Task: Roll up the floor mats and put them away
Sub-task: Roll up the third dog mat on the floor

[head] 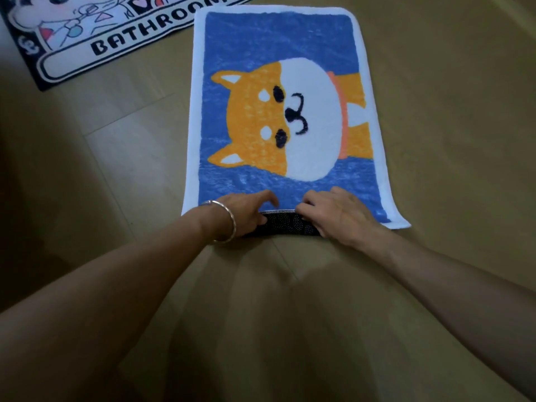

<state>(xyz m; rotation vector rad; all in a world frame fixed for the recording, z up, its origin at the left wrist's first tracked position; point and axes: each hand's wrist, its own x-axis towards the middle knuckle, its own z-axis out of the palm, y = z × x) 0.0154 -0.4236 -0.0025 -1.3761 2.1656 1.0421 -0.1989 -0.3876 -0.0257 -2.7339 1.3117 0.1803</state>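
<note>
dog mat (278, 111): flat on floor (435, 140), long axis running straight away from the person, near edge (285, 224) turned over, dark backing up | left hand (246, 211), right hand (333, 216): side by side on that fold, equally near, fingers curled gripping it, forearms stretched forward | BATHROOM mat (101, 39): unrolled, far left
</note>
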